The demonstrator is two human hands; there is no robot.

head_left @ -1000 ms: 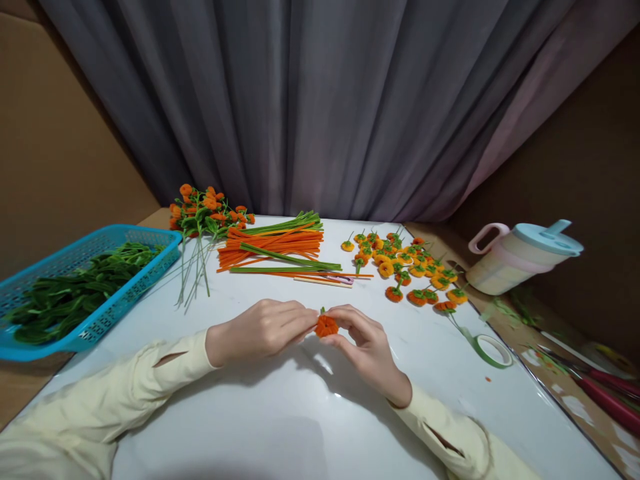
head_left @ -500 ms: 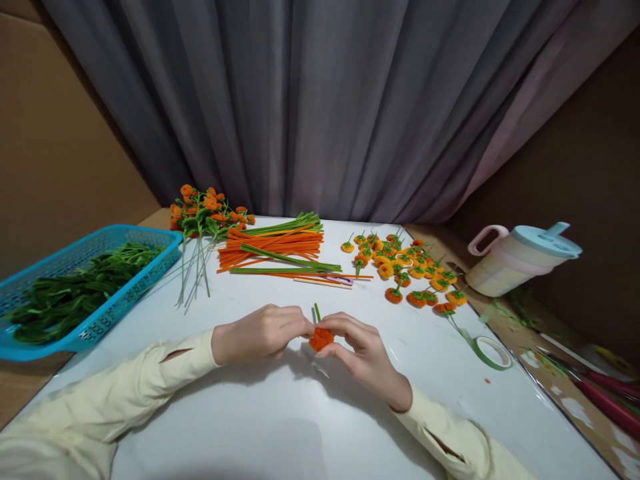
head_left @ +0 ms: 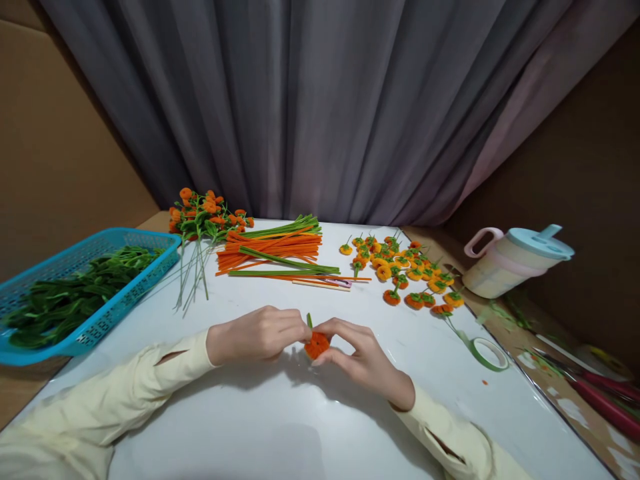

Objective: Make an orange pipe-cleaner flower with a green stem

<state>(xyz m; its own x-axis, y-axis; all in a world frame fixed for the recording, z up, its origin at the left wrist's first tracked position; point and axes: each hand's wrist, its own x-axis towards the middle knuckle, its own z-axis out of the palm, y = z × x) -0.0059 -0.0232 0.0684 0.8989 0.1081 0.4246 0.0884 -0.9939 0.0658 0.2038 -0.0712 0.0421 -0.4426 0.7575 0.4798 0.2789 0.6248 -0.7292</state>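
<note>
Orange flower [head_left: 317,346] sits nearer now, pinched by left hand [head_left: 265,335] and right hand [head_left: 363,361]; probably light, crushable, best held at stem [head_left: 309,321].

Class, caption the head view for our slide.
Left hand and right hand hold an orange flower over a white table.

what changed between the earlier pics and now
The orange flower has shifted slightly left and toward the person, with more green stem showing than at first. The left hand and right hand moved with it, neither letting go. Flower heads and blue basket stayed put.
</note>
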